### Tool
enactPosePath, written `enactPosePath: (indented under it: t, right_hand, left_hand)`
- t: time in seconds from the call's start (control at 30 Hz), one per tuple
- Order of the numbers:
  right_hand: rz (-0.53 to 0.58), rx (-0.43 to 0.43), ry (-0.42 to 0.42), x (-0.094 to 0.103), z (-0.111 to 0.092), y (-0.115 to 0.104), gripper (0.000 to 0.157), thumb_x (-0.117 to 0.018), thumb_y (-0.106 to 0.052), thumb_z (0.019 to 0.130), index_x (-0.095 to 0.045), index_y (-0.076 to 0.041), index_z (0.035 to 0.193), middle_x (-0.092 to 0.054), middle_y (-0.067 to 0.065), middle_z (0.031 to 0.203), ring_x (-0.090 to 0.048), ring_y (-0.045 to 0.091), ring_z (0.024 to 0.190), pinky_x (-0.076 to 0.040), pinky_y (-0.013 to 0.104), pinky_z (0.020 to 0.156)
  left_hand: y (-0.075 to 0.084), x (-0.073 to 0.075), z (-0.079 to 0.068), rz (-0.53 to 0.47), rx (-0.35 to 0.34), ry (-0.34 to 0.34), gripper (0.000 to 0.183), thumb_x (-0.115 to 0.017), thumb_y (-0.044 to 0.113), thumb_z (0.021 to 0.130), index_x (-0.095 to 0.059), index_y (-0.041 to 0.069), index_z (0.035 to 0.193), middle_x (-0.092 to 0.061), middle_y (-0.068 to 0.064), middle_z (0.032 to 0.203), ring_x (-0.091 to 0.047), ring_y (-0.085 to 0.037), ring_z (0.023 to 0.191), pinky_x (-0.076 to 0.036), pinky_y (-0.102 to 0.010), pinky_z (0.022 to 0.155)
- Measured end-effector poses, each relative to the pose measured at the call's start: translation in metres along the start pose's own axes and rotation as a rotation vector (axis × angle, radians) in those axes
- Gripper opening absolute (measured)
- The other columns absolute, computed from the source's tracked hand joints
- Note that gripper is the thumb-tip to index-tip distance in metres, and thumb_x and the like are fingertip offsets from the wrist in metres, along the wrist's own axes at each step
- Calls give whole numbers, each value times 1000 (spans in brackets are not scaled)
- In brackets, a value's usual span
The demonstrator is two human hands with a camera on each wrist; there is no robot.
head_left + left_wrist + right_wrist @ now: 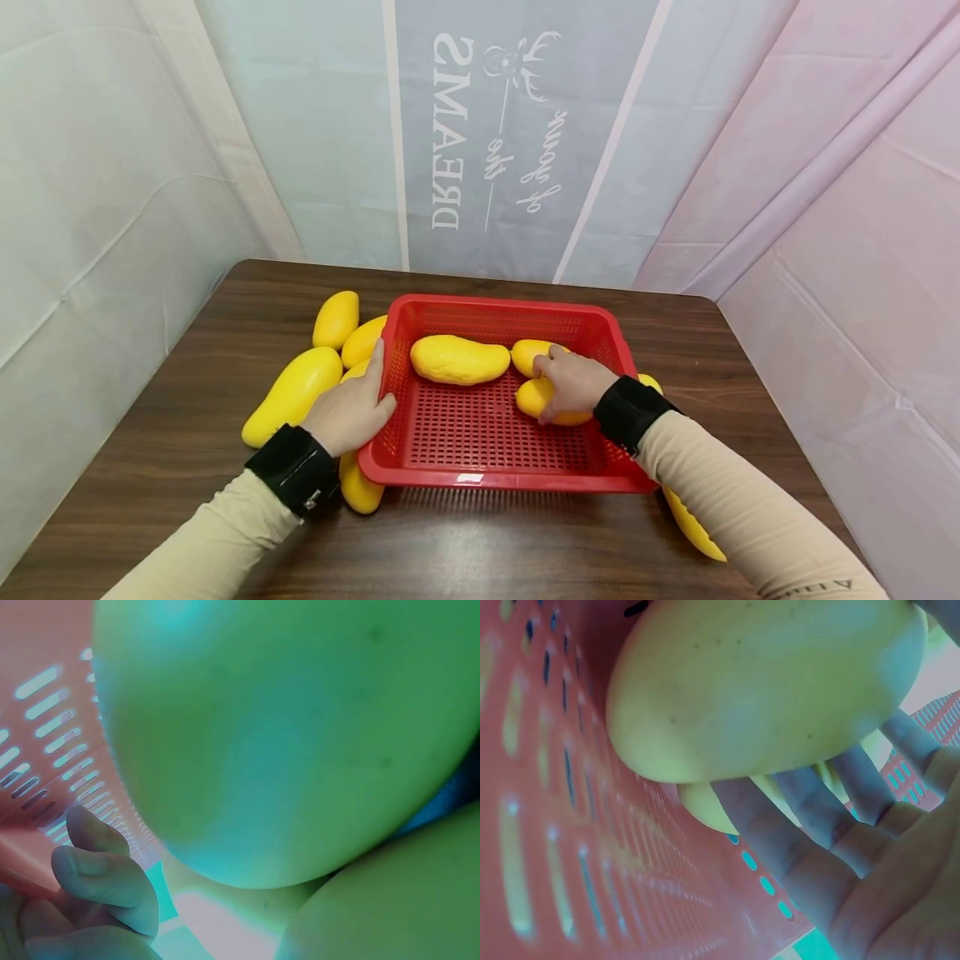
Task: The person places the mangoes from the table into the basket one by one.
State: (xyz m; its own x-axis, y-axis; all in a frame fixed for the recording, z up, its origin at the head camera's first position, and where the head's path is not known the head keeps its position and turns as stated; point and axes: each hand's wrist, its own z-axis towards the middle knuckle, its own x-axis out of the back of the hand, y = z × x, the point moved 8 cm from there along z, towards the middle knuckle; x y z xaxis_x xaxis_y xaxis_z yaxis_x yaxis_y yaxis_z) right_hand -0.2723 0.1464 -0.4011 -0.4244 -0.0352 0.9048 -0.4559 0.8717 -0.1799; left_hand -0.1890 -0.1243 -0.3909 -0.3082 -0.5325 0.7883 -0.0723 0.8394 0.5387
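Note:
A red plastic basket (472, 479) with slotted walls stands on the table. My left hand (351, 414) grips its left rim, with the thumb over the inner side; in the left wrist view curled fingers (105, 881) show at the wall beside large mangoes (262, 735). Inside the basket at the right, my right hand (576, 385) holds a yellow mango (534, 397) between thumb and fingers. The right wrist view shows this mango (757, 690) close to the basket wall. Another mango (527, 357) lies just behind it, and a longer one (459, 360) rests at the back left of the basket.
Left of the basket lie several mangoes, among them a long one (294, 396), a small one at the back (337, 319) and one near the front corner (362, 487). To the right, another mango (693, 527) lies partly under the right forearm. A curtain (517, 150) hangs behind the table (450, 542).

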Motion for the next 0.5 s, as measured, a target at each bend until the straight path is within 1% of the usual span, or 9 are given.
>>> enactPosePath:
  t: [0.17, 0.27, 0.4, 0.5]
  right_hand:
    - [28, -3, -13, 5, -4, 0, 65, -86, -48, 68, -60, -15, 118, -51, 9, 107, -54, 23, 90, -51, 37, 80]
    - [37, 2, -6, 10, -7, -1, 66, -83, -52, 71, -60, -16, 121, -52, 8, 107, -55, 22, 89, -50, 35, 78]
    - [57, 10, 33, 21, -11, -2, 65, -80, -52, 74, -59, -14, 123, -54, 8, 106, -55, 21, 88, -51, 35, 78]
    - [90, 9, 73, 29, -15, -2, 62, -80, -48, 77, -59, -13, 124, -57, 10, 107, -57, 22, 90, -53, 36, 80]
  left_hand:
    - [0, 0, 0, 0, -5, 0, 85, -48, 27, 98, 11, 15, 159, -62, -5, 83, -62, -12, 59, -50, -28, 56]
    - [-1, -1, 1, 1, -10, -2, 86, -48, 27, 98, 11, 14, 159, -62, -5, 82, -62, -12, 59, -50, -28, 56]
    - [-2, -1, 2, -2, -9, -7, 86, -47, 27, 98, 12, 15, 159, -62, -4, 79, -61, -12, 57, -50, -28, 56]
    - [-2, -2, 1, -4, -5, -11, 86, -47, 27, 98, 12, 15, 159, -61, -4, 78, -61, -13, 56, -50, -28, 55]
